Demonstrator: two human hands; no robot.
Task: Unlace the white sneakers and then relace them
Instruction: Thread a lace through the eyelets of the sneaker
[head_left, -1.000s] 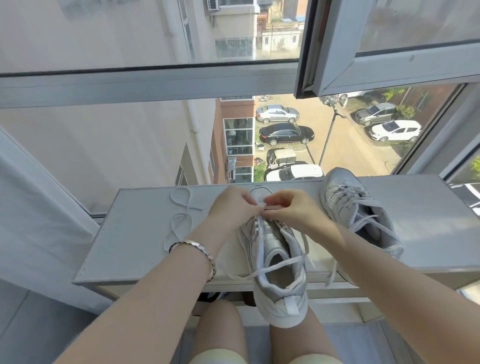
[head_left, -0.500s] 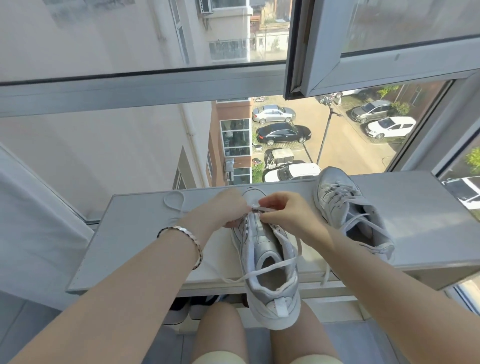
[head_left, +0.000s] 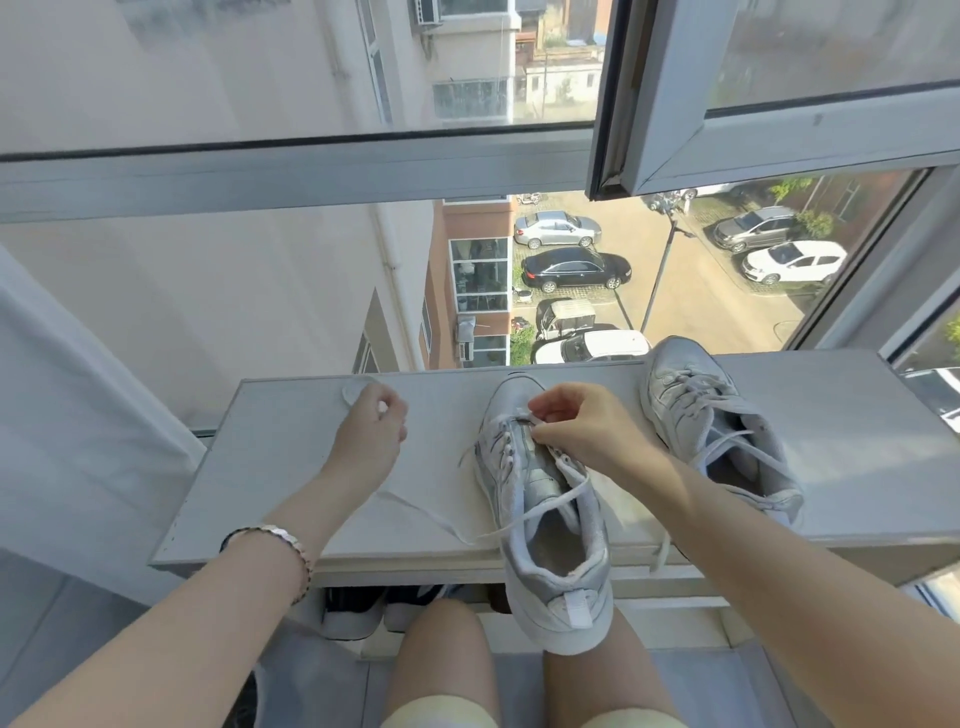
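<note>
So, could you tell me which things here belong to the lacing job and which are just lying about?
Job: centre sneaker; its loose lace, pinched by left hand and right hand; laced sneaker.
Lying about: dark shoes under the sill; parked cars outside.

No legible txt, logo or no. on near sneaker (head_left: 550, 525), far sneaker (head_left: 696, 415) or sill (head_left: 291, 467)

Bare worktop (head_left: 260, 467) lies open left of the left hand (head_left: 371, 436). A slack lace (head_left: 431, 514) crosses the stretch between that hand and the middle sneaker (head_left: 545, 509); the second sneaker (head_left: 711, 431) blocks the right, with bare worktop beyond.
</note>
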